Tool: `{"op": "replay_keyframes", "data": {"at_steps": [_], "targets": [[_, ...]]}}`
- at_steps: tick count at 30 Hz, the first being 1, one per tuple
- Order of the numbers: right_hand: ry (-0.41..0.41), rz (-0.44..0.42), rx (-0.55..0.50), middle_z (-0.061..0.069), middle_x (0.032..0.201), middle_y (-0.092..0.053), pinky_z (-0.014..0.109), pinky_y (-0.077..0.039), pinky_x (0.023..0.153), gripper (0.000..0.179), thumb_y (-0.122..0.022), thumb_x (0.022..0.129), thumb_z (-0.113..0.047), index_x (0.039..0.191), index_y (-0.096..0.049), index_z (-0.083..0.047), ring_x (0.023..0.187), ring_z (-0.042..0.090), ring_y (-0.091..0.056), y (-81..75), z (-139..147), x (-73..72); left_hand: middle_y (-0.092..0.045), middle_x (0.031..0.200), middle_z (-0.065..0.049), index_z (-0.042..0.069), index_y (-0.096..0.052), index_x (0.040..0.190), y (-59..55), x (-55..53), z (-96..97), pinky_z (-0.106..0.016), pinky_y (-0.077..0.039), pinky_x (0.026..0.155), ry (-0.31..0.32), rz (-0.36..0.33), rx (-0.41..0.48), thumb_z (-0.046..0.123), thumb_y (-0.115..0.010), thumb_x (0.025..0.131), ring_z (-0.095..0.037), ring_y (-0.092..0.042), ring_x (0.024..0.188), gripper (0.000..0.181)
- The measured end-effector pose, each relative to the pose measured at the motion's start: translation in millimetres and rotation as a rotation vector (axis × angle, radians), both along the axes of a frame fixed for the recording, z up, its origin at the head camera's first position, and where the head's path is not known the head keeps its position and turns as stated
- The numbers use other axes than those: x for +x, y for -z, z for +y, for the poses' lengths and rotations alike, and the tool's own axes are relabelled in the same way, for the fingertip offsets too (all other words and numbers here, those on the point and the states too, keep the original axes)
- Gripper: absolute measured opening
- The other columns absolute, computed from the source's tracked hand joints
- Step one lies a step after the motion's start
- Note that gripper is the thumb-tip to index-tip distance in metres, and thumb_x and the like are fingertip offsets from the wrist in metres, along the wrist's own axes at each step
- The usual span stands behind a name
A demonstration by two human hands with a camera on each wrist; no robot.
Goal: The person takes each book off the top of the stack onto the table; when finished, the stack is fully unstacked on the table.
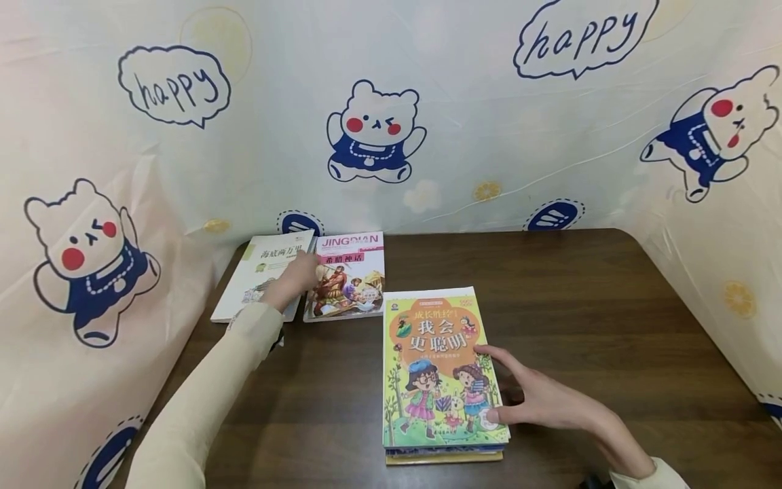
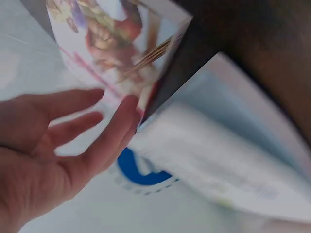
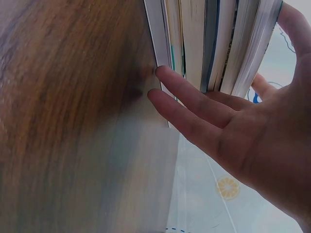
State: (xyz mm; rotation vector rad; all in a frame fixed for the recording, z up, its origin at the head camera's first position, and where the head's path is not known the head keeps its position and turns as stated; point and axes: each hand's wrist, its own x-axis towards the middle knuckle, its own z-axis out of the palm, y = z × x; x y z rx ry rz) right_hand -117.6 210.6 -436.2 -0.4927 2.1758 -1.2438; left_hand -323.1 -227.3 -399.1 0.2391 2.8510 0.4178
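Observation:
My left hand (image 1: 298, 277) reaches to the back left, over the gap between two books. Beneath its wrist lies a white book (image 1: 249, 278); beside it is a book titled JINGDIAN (image 1: 346, 299) with a painted figure scene on its cover. In the left wrist view the fingers (image 2: 109, 138) extend loosely at the JINGDIAN book's edge, and the white book's cover lifts a little. At the front, my right hand (image 1: 544, 401) rests against the right side of a book stack topped by a yellow-green children's book (image 1: 442, 373). Its fingers (image 3: 189, 121) lie along the page edges (image 3: 223, 48).
The books lie on a dark brown wooden table (image 1: 574, 299). Behind and at both sides hangs a pale curtain (image 1: 464, 122) printed with bears and "happy" bubbles, meeting the table's back edge.

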Motion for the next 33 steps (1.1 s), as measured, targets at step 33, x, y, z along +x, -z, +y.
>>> {"op": "replay_keyframes", "data": {"at_steps": [33], "targets": [[0.013,0.019,-0.020,0.014,0.148,-0.029,0.050,-0.045,0.096,0.086,-0.075,0.084,-0.033,0.148,-0.018,-0.042,0.129,0.041,-0.043,8.5,0.4,-0.4,-0.046,0.136,-0.017,0.013,-0.032,0.149,17.4,151.4,64.4,-0.045,-0.050,0.089,0.220,0.104,0.575,0.026,-0.066,0.091,-0.027,-0.060,0.107,0.068]]}}
